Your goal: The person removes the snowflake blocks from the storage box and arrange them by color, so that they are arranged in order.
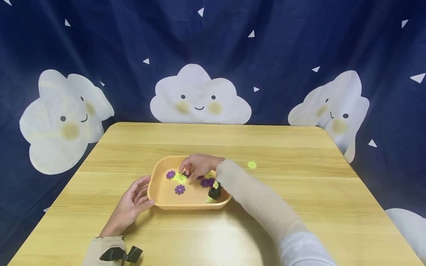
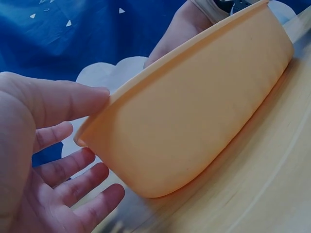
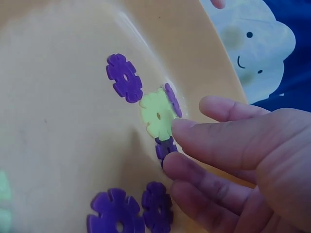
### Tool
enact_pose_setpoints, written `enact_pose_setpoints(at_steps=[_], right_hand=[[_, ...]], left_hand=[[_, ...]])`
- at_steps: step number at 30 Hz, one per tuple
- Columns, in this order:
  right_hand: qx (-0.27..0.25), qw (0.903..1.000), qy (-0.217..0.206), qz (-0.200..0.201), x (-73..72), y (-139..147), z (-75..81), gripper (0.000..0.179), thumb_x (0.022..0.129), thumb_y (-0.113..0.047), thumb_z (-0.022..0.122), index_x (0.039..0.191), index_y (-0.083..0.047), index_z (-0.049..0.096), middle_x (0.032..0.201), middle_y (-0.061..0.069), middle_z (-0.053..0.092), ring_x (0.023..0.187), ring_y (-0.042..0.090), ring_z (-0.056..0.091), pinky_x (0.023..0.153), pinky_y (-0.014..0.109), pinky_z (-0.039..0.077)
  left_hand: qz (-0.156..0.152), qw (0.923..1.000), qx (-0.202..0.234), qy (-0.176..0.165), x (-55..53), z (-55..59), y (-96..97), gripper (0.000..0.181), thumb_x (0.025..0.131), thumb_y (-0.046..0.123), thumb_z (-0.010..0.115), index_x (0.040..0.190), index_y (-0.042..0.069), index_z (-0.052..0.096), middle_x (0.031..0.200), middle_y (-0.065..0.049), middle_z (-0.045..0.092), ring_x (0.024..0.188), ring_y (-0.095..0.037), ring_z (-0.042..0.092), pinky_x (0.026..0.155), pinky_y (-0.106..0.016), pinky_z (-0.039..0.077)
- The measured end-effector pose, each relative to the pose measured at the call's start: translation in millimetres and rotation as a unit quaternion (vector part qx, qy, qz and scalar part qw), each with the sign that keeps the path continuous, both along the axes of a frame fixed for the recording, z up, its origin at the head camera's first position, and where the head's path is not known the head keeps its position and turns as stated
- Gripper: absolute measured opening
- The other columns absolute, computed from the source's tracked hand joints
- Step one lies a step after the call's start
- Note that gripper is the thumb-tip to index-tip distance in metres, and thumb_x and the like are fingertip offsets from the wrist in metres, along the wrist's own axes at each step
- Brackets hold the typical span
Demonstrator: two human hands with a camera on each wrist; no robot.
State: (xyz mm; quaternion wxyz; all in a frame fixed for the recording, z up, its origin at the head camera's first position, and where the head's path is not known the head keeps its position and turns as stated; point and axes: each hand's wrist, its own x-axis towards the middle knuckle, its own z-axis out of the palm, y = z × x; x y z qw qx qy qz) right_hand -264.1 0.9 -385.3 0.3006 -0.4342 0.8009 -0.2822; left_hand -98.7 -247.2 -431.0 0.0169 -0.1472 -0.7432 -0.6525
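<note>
An orange plastic basin [image 1: 196, 199] holds several flower-shaped plastic discs, purple and yellow-green. My left hand [image 1: 131, 205] is at its left end, thumb tip touching the rim [image 2: 146, 73] at a corner, the other fingers fairly straight along the outside wall. Inside the basin, my right hand [image 1: 199, 165] reaches down from the far side with loosely bent fingers. Its fingertips overlap a yellow-green disc [image 3: 156, 112] and a purple disc [image 3: 165, 148] in the right wrist view. Another purple disc [image 3: 124, 77] lies next to them, and one purple disc [image 1: 180, 189] lies nearer the front wall.
A lone yellow-green disc [image 1: 252, 164] lies on the wooden table [image 1: 299, 177], right of the basin. Behind the table hangs a dark blue curtain [image 1: 276, 55] with white clouds. A black wrist device [image 1: 215, 191] on the right arm covers part of the basin's right end.
</note>
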Motion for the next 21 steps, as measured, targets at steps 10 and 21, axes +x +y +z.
enact_pose_setpoints(at_steps=[10, 21], right_hand=[[0.050, 0.9981, 0.020, 0.029, -0.3, -7.6, -0.1, 0.043, 0.087, -0.006, 0.073, 0.127, -0.006, 0.058, 0.106, 0.006, 0.061, 0.098, 0.014, 0.056, 0.088, 0.019, 0.044], [0.099, 0.9919, 0.073, 0.032, 5.7, -9.5, -4.7, 0.047, 0.088, -0.017, 0.073, 0.132, -0.013, 0.057, 0.102, -0.003, 0.059, 0.095, 0.008, 0.055, 0.086, 0.018, 0.044]], left_hand=[[-0.005, 0.9999, 0.010, 0.002, -2.1, 0.5, -1.0, 0.072, 0.084, -0.013, 0.064, 0.144, -0.011, 0.025, 0.144, -0.035, 0.026, 0.121, -0.011, 0.049, 0.093, -0.021, 0.047], [-0.008, 1.0000, 0.004, 0.000, -1.0, -1.1, -2.0, 0.069, 0.085, -0.013, 0.063, 0.143, -0.011, 0.025, 0.142, -0.034, 0.027, 0.120, -0.011, 0.050, 0.092, -0.020, 0.048]])
